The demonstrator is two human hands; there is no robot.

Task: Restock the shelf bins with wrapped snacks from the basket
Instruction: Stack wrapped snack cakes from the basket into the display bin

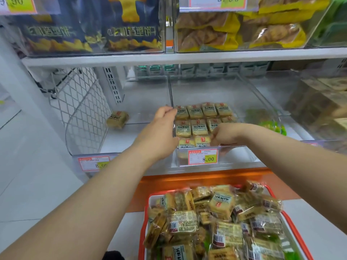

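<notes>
A clear shelf bin [249, 102] holds rows of yellow wrapped snacks [199, 126] laid flat. My left hand [165, 117] rests against the bin's left wall, fingers curled over its top edge beside the back-left snack. My right hand [223, 136] reaches into the bin's front and pinches a wrapped snack [202, 140] in the front row. Below, an orange-rimmed basket [144, 214] is heaped with several wrapped snacks [221, 205]. The bin to the left [131, 102] holds a single snack [117, 120].
Price tags reading 8.00 [203, 157] sit on the bin fronts. A wire mesh divider [78, 109] stands at the far left. Upper shelf bins hold dark chip bags [93, 30] and yellow packs [234, 30]. Green packs [270, 122] lie in the bin to the right.
</notes>
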